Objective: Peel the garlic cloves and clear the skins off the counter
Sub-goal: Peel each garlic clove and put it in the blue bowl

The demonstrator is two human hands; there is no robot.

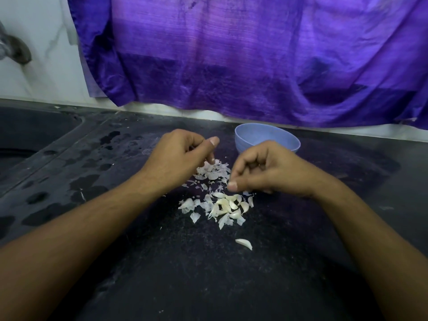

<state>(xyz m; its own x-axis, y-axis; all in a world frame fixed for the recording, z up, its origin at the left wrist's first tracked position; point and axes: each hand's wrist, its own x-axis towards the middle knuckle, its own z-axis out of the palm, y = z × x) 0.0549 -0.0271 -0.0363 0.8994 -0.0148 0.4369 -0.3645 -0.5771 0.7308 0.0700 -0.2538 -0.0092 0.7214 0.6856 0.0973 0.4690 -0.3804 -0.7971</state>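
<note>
Hovering over garlic skins [214,173], left hand [183,151] and right hand [266,172] curl; I cannot tell if either holds anything.

**Surface and material findings**

Counter [162,262]: dark, stone-like, finely speckled, mostly matt. It has darker wet-looking blotches on the left and a dusty white scuffing near the middle.
Garlic skins [213,170]: thin, dry, papery white flakes, dull in finish.
Cloves [223,206]: pale cream, smooth, with a faint sheen.
Bowl [266,137]: light blue, apparently plastic, smooth and matt.
Cloth [231,54]: purple woven fabric with a visible horizontal slub, a silky lustre and creases.
Wall [41,54]: white, marble-veined, smooth, slightly glossy.
</note>
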